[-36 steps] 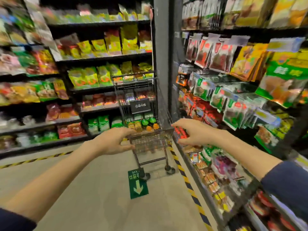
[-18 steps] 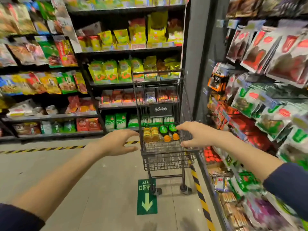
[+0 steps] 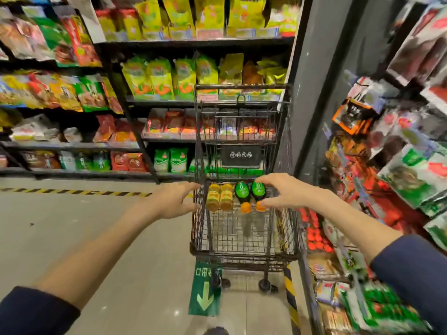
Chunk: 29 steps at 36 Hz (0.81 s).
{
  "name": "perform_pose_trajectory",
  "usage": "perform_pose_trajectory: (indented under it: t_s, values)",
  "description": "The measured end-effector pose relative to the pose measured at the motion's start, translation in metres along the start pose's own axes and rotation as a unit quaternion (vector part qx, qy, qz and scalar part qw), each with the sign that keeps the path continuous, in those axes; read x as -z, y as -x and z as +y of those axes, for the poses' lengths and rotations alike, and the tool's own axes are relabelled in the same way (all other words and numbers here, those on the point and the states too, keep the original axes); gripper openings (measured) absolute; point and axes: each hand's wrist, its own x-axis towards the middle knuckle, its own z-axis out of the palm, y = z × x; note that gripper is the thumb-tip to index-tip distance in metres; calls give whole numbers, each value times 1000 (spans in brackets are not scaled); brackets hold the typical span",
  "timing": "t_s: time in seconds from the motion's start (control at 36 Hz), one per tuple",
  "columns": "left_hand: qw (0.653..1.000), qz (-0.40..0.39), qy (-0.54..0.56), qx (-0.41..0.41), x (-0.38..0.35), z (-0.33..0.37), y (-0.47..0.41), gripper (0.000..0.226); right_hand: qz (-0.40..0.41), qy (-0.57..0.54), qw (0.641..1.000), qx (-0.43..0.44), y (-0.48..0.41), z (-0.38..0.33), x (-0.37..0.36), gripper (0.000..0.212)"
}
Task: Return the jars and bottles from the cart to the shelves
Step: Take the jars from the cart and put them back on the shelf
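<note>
It looks like nothing is back on the shelves point(image 3: 193, 42) yet; two yellow jars point(image 3: 219, 197) and two green bottles point(image 3: 242, 192) lie in the cart point(image 3: 242, 255); the right hand point(image 3: 281, 192) curves over the right bottle point(image 3: 258, 189), and I cannot tell if it grips; the left hand point(image 3: 174, 201) hangs loose by the cart's left wall.

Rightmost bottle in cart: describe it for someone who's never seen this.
Find the wire cart ahead. Inside lie two yellow jars, then two green-labelled bottles with orange caps. It's the rightmost bottle, the one the right hand reaches over.
</note>
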Motion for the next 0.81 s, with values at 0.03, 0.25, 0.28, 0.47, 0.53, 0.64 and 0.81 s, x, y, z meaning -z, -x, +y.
perform_pose_trajectory:
  t_s: [0.03, 0.25, 0.28, 0.47, 0.53, 0.64, 0.81]
  values:
    - [1000, -4, 0, -1, -2, -3, -10, 63, -1, -4, 1000, -2, -10, 5, -1, 66]
    - [998, -48, 6, -29, -15, -37, -92, 58, -24, -33, 999, -35, -87, 34, -13, 69]
    - [998, -54, 8, -32, -17, -41, -102, 58, -29, -38, 998, -41, -97, 37, -15, 70]
    - [994, -94, 22, -49, -34, -69, -167, 58, -44, -98, 990, -90, -154, 50, -31, 69]
    - [994, -97, 29, -50, -41, -75, -184, 59, -53, -126, 985, -107, -170, 53, -37, 70]
    - [991, -89, 79, -64, -56, -75, -213, 52, -62, -171, 973, -142, -196, 65, -53, 73]
    - [984, -128, 125, 1, -95, -77, -269, 43, -124, -202, 954, -183, -253, 100, -80, 68]
